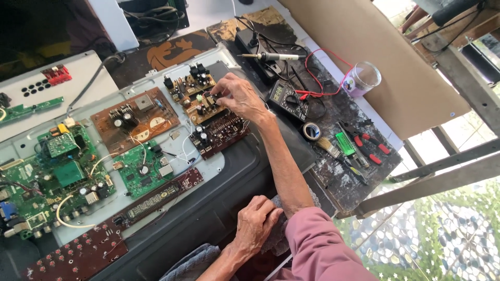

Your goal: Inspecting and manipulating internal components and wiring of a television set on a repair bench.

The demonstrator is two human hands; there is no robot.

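Observation:
My right hand (pixel 237 96) reaches out from a pink sleeve (pixel 317 244) to a small brown circuit board (pixel 194 93) on a grey metal chassis (pixel 229 164). Its thumb and fingertips pinch the near edge of that board among black capacitors. A dark board with rows of parts (pixel 219 134) lies just below the hand. My left hand (pixel 256 221) rests near my body, with its fingers curled on a grey cloth (pixel 194 260) beside my right elbow.
More boards lie on the chassis: a brown one (pixel 136 118), green ones (pixel 140 169) (pixel 62 177), and a dark red strip (pixel 156 198). To the right are a multimeter (pixel 285 99), soldering iron (pixel 273 56), tape roll (pixel 311 130), brush (pixel 328 147), red-handled pliers (pixel 367 145) and a plastic cup (pixel 363 78).

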